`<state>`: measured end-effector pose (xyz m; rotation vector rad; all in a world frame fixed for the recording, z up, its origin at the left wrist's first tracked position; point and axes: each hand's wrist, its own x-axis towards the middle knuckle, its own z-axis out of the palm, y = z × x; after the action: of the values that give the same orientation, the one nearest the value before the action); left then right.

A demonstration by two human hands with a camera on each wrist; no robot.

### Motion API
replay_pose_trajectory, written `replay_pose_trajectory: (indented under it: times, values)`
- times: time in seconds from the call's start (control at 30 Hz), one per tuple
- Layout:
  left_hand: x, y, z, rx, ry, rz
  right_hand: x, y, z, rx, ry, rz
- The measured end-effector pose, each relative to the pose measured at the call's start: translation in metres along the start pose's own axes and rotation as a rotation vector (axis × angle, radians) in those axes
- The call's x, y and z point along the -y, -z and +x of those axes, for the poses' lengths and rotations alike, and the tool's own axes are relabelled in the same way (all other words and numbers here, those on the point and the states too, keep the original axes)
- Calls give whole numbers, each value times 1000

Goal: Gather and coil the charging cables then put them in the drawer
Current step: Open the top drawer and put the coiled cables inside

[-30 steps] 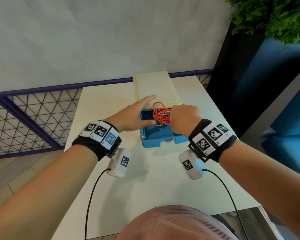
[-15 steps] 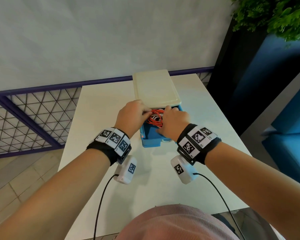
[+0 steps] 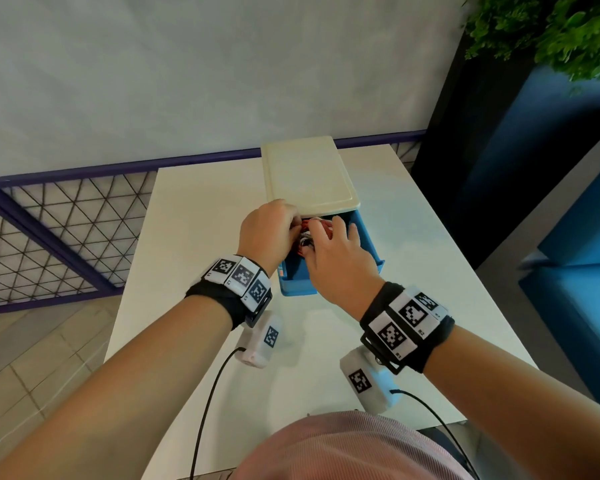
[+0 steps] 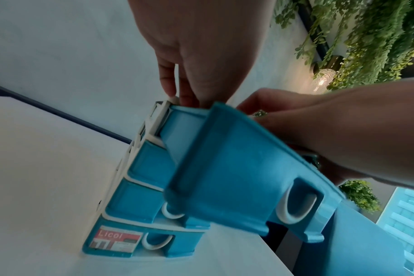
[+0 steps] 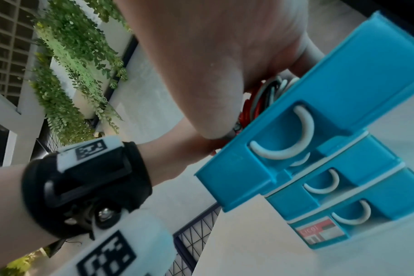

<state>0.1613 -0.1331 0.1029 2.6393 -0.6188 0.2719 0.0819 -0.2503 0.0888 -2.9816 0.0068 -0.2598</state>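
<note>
A small drawer unit with a cream top (image 3: 305, 178) stands at the far middle of the white table (image 3: 194, 220). Its blue top drawer (image 3: 369, 247) (image 4: 236, 168) (image 5: 331, 78) is pulled out towards me. Coiled cables (image 3: 305, 233) (image 5: 258, 104), red with grey, white and black strands, lie inside it, mostly hidden under my hands. My left hand (image 3: 267, 233) (image 4: 196, 56) reaches in from the left with curled fingers on the bundle. My right hand (image 3: 340, 261) (image 5: 213, 56) lies over the cables with spread fingers pressing down.
Three lower blue drawers (image 4: 140, 205) (image 5: 343, 186) are closed. A purple mesh railing (image 3: 49, 237) runs behind and left of the table. A dark planter with green leaves (image 3: 551, 29) and blue seats (image 3: 575, 237) stand to the right.
The red coil, held above the drawer by my right hand, has gone down into it. My left hand moved from the drawer's left edge onto the bundle. The right hand's fingers spread out.
</note>
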Motion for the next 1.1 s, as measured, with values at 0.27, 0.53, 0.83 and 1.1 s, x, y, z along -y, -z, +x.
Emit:
replay_pose_trajectory:
  times: [0.27, 0.53, 0.83, 1.1]
  values:
    - [4, -9, 2, -28, -40, -117, -14, -21, 13, 145, 94, -74]
    - [10, -4, 9, 34, -35, -193, -5, -13, 25, 192, -1, -96]
    - [13, 34, 7, 719, -50, -116, -36, 0, 14, 135, 439, -119]
    - [-1, 33, 4, 804, -72, 92, -33, -1, 9, 217, 444, 29]
